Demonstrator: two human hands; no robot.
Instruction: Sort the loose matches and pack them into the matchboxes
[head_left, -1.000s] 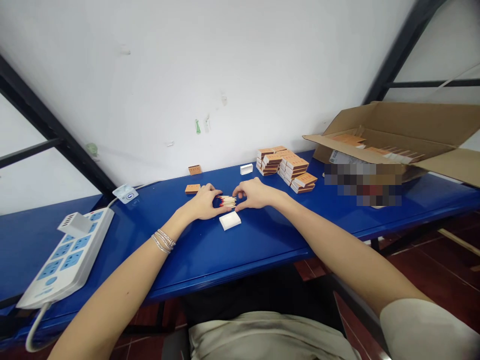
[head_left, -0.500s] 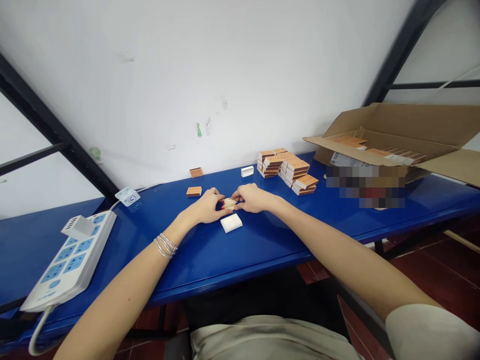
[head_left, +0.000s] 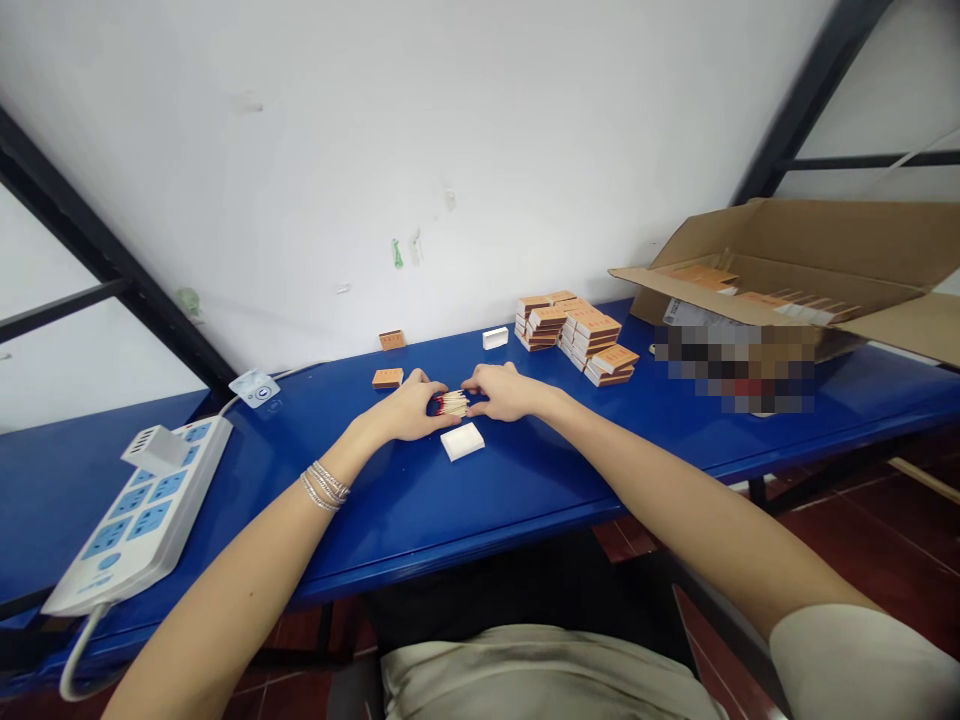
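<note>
A bundle of matches with red heads toward the left lies between my two hands on the blue table. My left hand curls its thumb and fingers round the head end. At the plain ends, my right hand pinches the bundle from the right. Just below the matches lies a white matchbox tray. An orange matchbox rests left of my left hand, and an orange sleeve stands behind it near the wall. Another white tray stands on its side behind my right hand.
Stacked orange matchboxes stand at the back, right of the hands. An open cardboard box holds more matchboxes at the far right. A white power strip lies at the left on the blue table.
The matches show slightly more spread between the hands, their red heads clearer at the left. Both hands stay round them, with little movement. The view has shifted slightly.
</note>
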